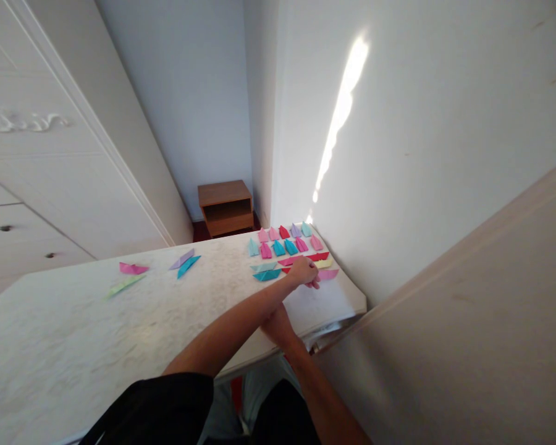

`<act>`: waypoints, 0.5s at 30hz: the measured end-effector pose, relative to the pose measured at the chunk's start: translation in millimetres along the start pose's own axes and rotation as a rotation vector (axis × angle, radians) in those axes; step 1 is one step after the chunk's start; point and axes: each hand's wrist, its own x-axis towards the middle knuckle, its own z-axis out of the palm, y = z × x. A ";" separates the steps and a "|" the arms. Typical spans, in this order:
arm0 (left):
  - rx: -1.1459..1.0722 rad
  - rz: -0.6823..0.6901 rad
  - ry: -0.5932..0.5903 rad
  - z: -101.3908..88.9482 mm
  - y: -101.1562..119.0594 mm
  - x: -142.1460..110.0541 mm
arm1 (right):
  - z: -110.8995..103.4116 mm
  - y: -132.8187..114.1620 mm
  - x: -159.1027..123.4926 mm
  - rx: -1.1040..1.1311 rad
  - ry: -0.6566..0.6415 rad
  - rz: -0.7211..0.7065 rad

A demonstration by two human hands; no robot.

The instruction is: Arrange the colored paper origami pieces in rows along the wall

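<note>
My left hand (304, 271) reaches across the white table (120, 334) to its far right end, fingers curled down onto a pink folded paper (313, 285). Around it lie folded paper boats: a red one (318, 256), a yellow one (325, 264), a pink one (330, 274), a teal one (264, 267) and a blue one (266, 276). Behind them stand two rows of several small folded pieces (278, 248) in pink, blue, red and purple. My right hand (277, 326) rests near the table's front edge, with its fingers hidden under my left forearm.
More folded papers lie at the table's far left: pink (132, 268), green (125, 285), purple (181, 258), blue (188, 266). A wooden nightstand (225, 207) stands on the floor beyond. A white wardrobe (50, 185) is at left, a wall (421, 154) at right and a beige panel (467, 340) at lower right.
</note>
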 end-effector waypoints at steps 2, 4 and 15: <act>0.037 -0.008 0.003 2.9 -0.1 2.9 | 0.6 1.6 0.3 0.020 -0.002 -0.022; 0.065 -0.023 0.008 5.4 0.8 4.3 | 1.3 4.0 0.5 -0.005 -0.016 -0.023; 0.493 0.154 0.141 -3.9 -4.3 -19.4 | 7.2 7.5 -1.7 -0.177 -0.075 -0.021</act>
